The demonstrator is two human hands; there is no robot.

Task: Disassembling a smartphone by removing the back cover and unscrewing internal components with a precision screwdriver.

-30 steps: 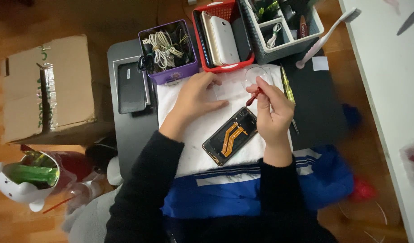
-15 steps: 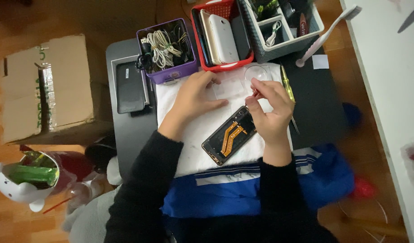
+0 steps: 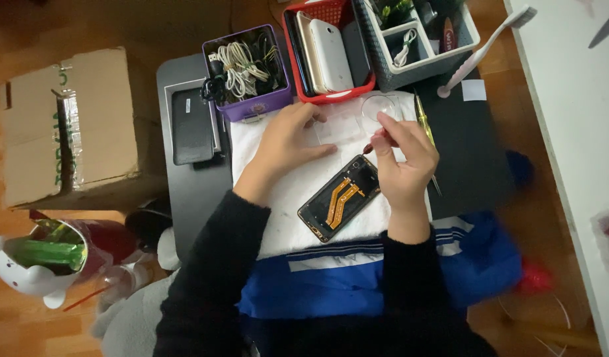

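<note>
Opened phone (image 3: pixel 339 199), back cover off, orange flex cable exposed, lying tilted on white cloth (image 3: pixel 278 218) just below and inward of right hand (image 3: pixel 402 165). Right hand pinched shut on a slim red-tipped tool (image 3: pixel 372 146), tip hovering at the phone's upper corner. Left hand (image 3: pixel 288 142) spread flat, fingers pressed on the cloth beside a small clear sheet (image 3: pixel 337 125), apart from the phone.

Step in hand, judged: working a small part at the phone's top edge. Next move calls for a steady tip and a firm hold on the chassis.

Just beyond right fingertips: clear round dish (image 3: pixel 378 106). Outward of right hand: yellow-handled tool (image 3: pixel 425 125). Farther ahead: purple cable box (image 3: pixel 246 69), red basket of phones (image 3: pixel 329 49), grey organiser (image 3: pixel 420 36), toothbrush (image 3: pixel 486 49). Dish close to the tool; easily knocked.
</note>
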